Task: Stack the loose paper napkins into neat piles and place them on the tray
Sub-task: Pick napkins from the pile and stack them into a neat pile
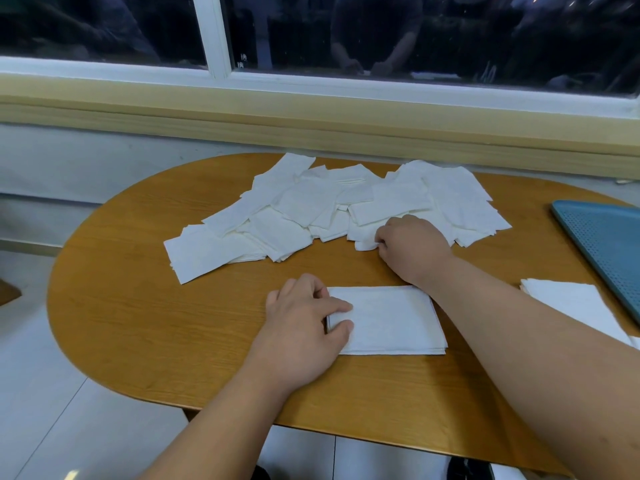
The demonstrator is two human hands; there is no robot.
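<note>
Several loose white paper napkins (311, 206) lie scattered across the far half of the wooden table (138, 306). A neat pile of napkins (391, 320) sits near the front middle. My left hand (304, 320) rests on the pile's left end, with fingers and thumb at its edge. My right hand (412, 247) reaches to the near edge of the scatter and pinches one loose napkin (365, 244). A second neat pile (571, 303) lies at the right, partly behind my right forearm. The blue perforated tray (602, 244) stands at the right edge, partly out of view.
The oval table stands against a wall under a window sill (311, 109). Dark window glass is above. White floor tiles (52, 393) show to the left and below the table's front edge.
</note>
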